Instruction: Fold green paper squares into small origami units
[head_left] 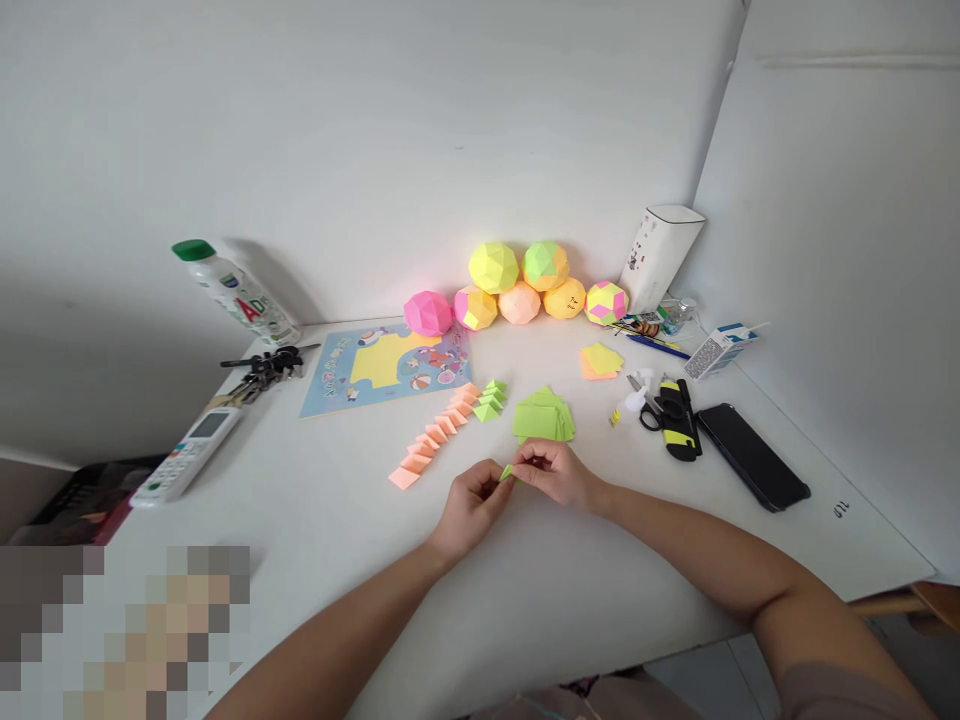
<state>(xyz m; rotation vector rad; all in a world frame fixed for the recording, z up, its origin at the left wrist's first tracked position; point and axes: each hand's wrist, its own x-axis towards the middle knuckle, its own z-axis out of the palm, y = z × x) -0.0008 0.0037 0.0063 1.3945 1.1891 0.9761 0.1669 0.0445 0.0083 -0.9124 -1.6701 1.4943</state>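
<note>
Between my fingertips is a small folded piece of green paper (506,472). My left hand (474,500) pinches its left side, and the fingers of my right hand (551,472) close on its right side. Just beyond my right hand lies a loose stack of green paper sheets (541,415). A short row of folded green paper units (490,400) stands left of that stack. Next to it, a longer slanting row of folded peach paper units (435,436) reaches toward the table's front left.
Several faceted paper balls (493,268) are piled against the wall. A blue printed sheet (330,385), a bottle (244,300) and a remote control (187,455) lie or stand left. Scissors (651,418), a cutter (679,440), a black phone (752,455) and a small carton (721,350) are right.
</note>
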